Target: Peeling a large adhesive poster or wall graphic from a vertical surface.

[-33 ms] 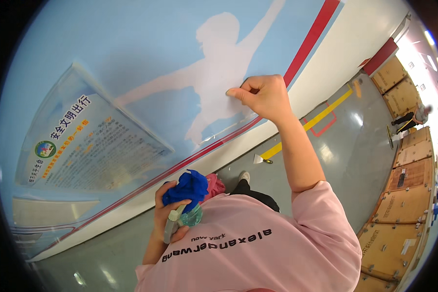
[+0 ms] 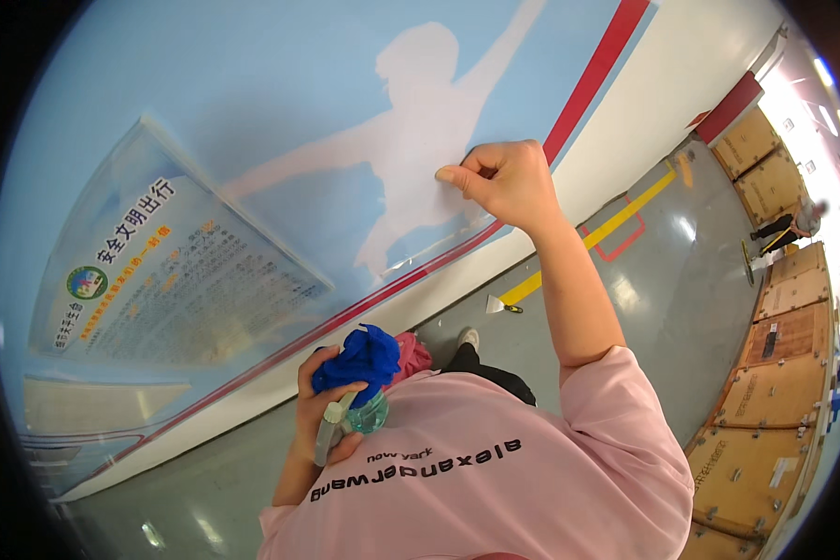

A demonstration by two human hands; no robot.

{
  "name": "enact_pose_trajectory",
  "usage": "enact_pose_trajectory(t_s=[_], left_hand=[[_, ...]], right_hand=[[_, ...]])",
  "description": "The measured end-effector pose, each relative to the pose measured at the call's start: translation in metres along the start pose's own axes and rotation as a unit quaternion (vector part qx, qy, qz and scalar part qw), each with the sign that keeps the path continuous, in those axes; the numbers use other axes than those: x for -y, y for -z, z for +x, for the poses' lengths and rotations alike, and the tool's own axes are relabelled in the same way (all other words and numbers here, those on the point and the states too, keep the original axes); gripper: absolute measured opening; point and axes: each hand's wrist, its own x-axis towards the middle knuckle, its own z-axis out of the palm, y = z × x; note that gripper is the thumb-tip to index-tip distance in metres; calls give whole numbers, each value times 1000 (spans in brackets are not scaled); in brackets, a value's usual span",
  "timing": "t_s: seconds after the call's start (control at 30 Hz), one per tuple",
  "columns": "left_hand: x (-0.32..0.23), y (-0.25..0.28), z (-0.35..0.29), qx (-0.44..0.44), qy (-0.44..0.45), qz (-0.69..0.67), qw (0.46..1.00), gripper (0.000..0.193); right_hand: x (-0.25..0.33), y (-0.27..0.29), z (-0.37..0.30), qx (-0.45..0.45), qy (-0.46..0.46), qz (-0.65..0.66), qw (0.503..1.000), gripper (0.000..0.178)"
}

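My right hand (image 2: 509, 185) is raised in front of the light blue wall panel (image 2: 280, 65), beside a pale figure silhouette (image 2: 420, 121). Its thumb and fingers are pinched together; whatever may be between them is too small to make out. Low at my left side, my left hand (image 2: 310, 375) grips a crumpled blue cloth (image 2: 359, 362) together with a spray bottle. The spray bottle (image 2: 371, 413) has a greenish clear body and a grey trigger head. Something pink and crumpled, perhaps a cloth (image 2: 414, 353), shows just behind the blue cloth.
A scraper (image 2: 503, 305) with a wide blade lies on the grey floor by a yellow line (image 2: 625, 215). To the left, a printed notice (image 2: 182, 289) sits behind a clear panel. Wooden crates (image 2: 779, 392) line the right side, where another person (image 2: 798, 226) stands holding a long-handled tool.
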Motion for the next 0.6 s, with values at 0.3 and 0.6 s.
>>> enact_pose_trajectory(t_s=[0.3, 0.6], left_hand=[[2, -3, -12, -23, 30, -9, 999, 44], [-5, -5, -3, -27, 31, -22, 999, 34]], right_hand=[[27, 10, -5, 13, 30, -275, 961, 45], [21, 12, 0, 31, 27, -203, 978, 40]])
